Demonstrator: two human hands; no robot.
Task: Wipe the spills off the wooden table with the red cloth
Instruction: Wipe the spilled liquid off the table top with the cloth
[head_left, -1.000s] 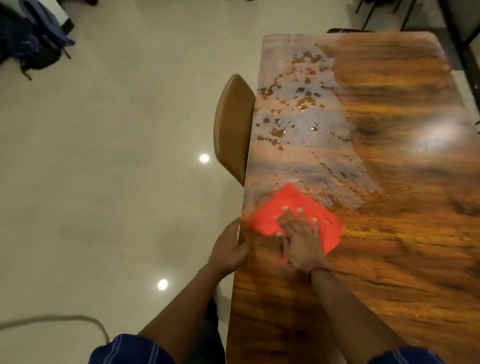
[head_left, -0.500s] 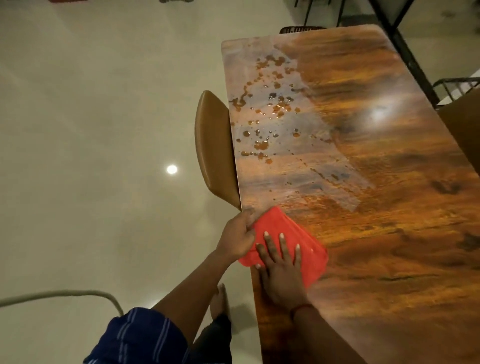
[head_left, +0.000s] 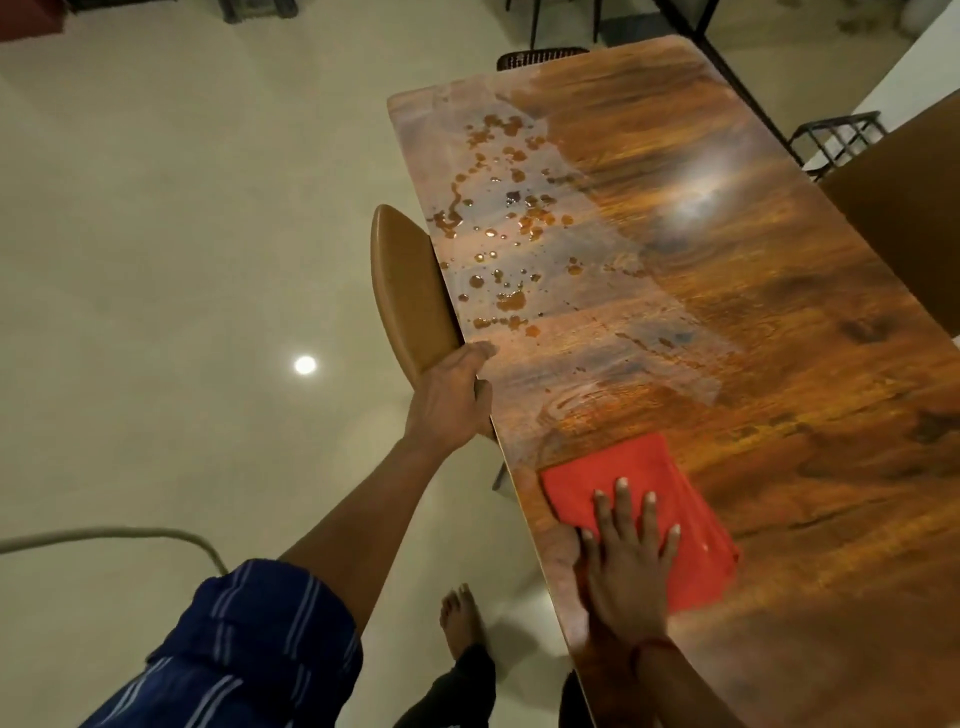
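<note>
The long wooden table runs away from me on the right. Brown spill drops are scattered over its far left part, beside a dull wet patch. The red cloth lies flat on the near left part of the table, close to the edge. My right hand presses flat on the cloth's near half with fingers spread. My left hand grips the table's left edge further up, thumb on top, just below the spills.
A tan chair back stands against the table's left edge, touching my left hand. Another brown chair is at the right side, a dark chair at the far end. A cable lies on the floor. My bare foot is below.
My left hand has let go of the cloth and moved up to the table edge by the chair. The cloth and my right hand have slid toward me along the left edge.
</note>
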